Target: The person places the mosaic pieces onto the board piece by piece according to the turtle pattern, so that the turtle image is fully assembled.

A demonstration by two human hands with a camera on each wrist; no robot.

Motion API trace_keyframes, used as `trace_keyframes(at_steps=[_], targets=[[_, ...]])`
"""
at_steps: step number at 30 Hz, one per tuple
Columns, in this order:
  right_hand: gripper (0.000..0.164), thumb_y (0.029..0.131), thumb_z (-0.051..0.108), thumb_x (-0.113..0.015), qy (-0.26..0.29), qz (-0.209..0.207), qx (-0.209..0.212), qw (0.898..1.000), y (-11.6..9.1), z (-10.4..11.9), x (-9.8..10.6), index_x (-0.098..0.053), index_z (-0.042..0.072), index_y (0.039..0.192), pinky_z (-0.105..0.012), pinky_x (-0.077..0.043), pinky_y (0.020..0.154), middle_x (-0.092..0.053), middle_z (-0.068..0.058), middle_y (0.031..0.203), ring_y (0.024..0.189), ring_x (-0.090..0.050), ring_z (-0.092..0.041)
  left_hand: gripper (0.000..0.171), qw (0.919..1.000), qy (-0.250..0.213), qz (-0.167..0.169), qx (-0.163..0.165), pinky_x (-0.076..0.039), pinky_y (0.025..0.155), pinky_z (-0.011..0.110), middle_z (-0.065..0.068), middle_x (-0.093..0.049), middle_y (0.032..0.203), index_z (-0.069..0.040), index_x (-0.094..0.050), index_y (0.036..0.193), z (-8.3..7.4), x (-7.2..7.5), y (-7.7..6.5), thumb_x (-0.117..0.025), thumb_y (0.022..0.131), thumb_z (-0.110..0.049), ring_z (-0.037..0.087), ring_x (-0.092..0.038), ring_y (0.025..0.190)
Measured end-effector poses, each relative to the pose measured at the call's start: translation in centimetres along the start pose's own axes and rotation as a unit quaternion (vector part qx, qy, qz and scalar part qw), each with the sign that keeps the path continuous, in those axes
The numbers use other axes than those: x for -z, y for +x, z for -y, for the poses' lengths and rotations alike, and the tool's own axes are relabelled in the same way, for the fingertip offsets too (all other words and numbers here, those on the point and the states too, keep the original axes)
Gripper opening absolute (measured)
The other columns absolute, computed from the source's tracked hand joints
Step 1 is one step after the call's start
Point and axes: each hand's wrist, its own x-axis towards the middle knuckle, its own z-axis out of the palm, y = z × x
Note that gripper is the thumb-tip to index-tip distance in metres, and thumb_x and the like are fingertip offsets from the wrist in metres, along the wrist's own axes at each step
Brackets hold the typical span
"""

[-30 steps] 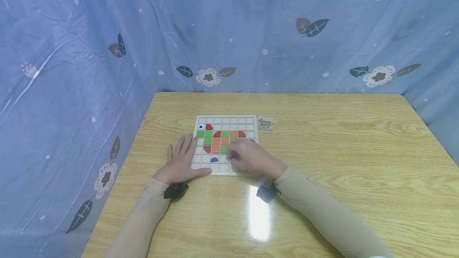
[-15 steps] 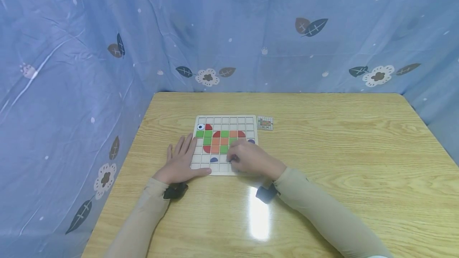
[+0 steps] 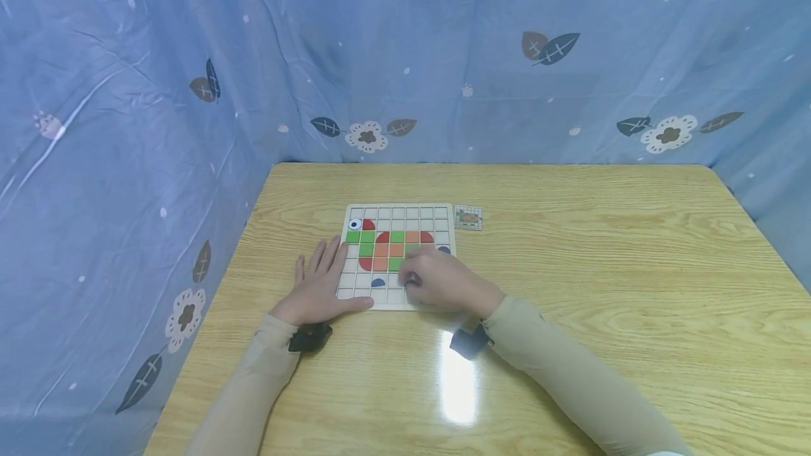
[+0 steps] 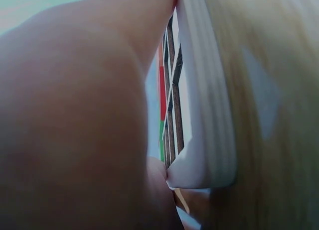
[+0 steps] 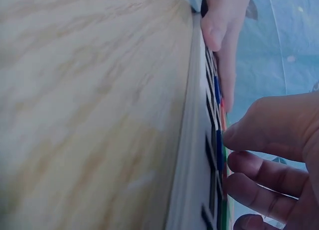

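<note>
A white grid board (image 3: 395,213) lies on the table with coloured tiles in its squares: red, green, orange and blue pieces, and a round eye tile (image 3: 355,224). My left hand (image 3: 319,287) rests on the board's left side, fingers spread and thumb along its near edge. My right hand (image 3: 440,276) is over the board's lower right part, fingers bent downward. In the right wrist view, the thumb (image 5: 239,136) touches the board by a blue half-round tile (image 5: 219,149), with the fingertips apart from it. Left of that hand lies another blue half-round tile (image 3: 378,283).
A small picture card (image 3: 469,218) with a coloured grid design lies just right of the board. A third blue piece (image 3: 444,250) sits at the board's right side. The wooden table (image 3: 602,266) is bordered by a blue patterned curtain (image 3: 443,55).
A dark piece seen at my right fingertips a second ago now appears low against the board beneath them. My right hand shifts very slightly left; my left hand stays still.
</note>
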Motion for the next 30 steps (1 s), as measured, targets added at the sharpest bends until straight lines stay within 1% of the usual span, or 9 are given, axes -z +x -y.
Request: trace_keyframes(at_steps=[5,11,14,19,22,24,27,28,30], targets=[[0.033,0.086,0.003,-0.062,0.007,-0.005,0.016,1.0,0.6,0.8,-0.1,-0.08,0.017,0.109,-0.024,-0.051,0.074,-0.065,0.006,0.104,0.083,-0.059,-0.01,0.125,0.9999,0.007,0.005,0.005,0.006,0.121,0.074,0.014,0.005,0.176,-0.006,-0.006,0.168,0.0,0.0,0.1,-0.068,0.084,-0.075,0.043,0.007,0.161],[0.042,0.084,0.0,-0.055,0.001,0.0,0.047,0.999,1.1,1.3,-0.7,-0.08,0.017,0.114,-0.023,-0.048,0.071,-0.062,0.003,0.104,0.086,-0.057,-0.01,0.124,1.0,0.004,0.004,0.003,0.006,0.12,0.075,0.014,0.004,0.176,-0.006,-0.007,0.168,-0.1,0.0,0.0,-0.068,0.085,-0.075,0.043,0.007,0.161],[0.043,0.083,0.001,-0.058,-0.011,0.0,0.055,0.998,1.2,1.1,-0.9,-0.08,0.017,0.115,-0.022,-0.048,0.071,-0.06,0.002,0.104,0.087,-0.056,-0.01,0.124,1.0,0.003,0.003,0.001,0.006,0.12,0.075,0.015,0.003,0.176,-0.005,-0.007,0.168,-0.1,0.1,-0.1,-0.069,0.085,-0.074,0.043,0.006,0.161],[0.044,0.082,0.002,-0.059,-0.009,0.004,0.052,0.999,1.1,1.0,-1.0,-0.08,0.016,0.118,-0.022,-0.049,0.073,-0.061,0.003,0.108,0.089,-0.058,-0.008,0.124,1.0,0.003,0.003,0.001,0.006,0.12,0.075,0.015,0.003,0.176,-0.005,-0.007,0.168,-0.4,0.2,-0.2,-0.069,0.085,-0.074,0.043,0.006,0.161],[0.042,0.083,0.003,-0.057,0.004,0.008,0.034,0.999,1.0,0.8,-1.0,-0.079,0.017,0.117,-0.024,-0.051,0.074,-0.061,0.004,0.109,0.087,-0.059,-0.009,0.123,1.0,0.003,0.003,0.0,0.006,0.12,0.075,0.015,0.003,0.176,-0.005,-0.008,0.168,-0.4,0.2,-0.1,-0.069,0.086,-0.073,0.044,0.006,0.161],[0.04,0.086,0.005,-0.058,0.01,0.005,0.019,1.0,0.8,0.7,-0.8,-0.077,0.018,0.119,-0.026,-0.053,0.08,-0.062,0.004,0.113,0.09,-0.061,-0.011,0.123,1.0,0.005,0.002,0.0,0.006,0.12,0.075,0.015,0.003,0.176,-0.005,-0.008,0.168,-0.4,0.2,-0.1,-0.069,0.085,-0.073,0.044,0.006,0.161],[0.035,0.091,0.011,-0.062,0.009,-0.01,0.001,1.0,0.5,0.5,-0.3,-0.075,0.019,0.122,-0.031,-0.055,0.089,-0.063,0.003,0.12,0.099,-0.062,-0.014,0.124,1.0,0.003,0.0,-0.001,0.005,0.12,0.076,0.016,0.003,0.176,-0.004,-0.008,0.167,-0.3,0.1,-0.1,-0.069,0.085,-0.073,0.044,0.005,0.161],[0.035,0.092,0.013,-0.063,0.008,-0.02,-0.003,1.0,0.3,0.4,0.0,-0.074,0.018,0.125,-0.033,-0.055,0.093,-0.063,0.001,0.124,0.105,-0.061,-0.015,0.124,1.0,0.003,-0.001,-0.001,0.006,0.12,0.076,0.016,0.003,0.176,-0.004,-0.008,0.167,-0.3,0.0,0.0,-0.069,0.085,-0.073,0.045,0.005,0.161],[0.036,0.094,0.014,-0.066,0.006,-0.047,0.001,0.999,0.1,0.3,0.6,-0.072,0.015,0.13,-0.035,-0.055,0.096,-0.065,-0.003,0.124,0.108,-0.06,-0.017,0.124,1.0,0.004,-0.001,-0.001,0.005,0.12,0.076,0.016,0.003,0.176,-0.004,-0.008,0.167,-0.1,-0.1,0.0,-0.069,0.084,-0.073,0.045,0.005,0.161]])
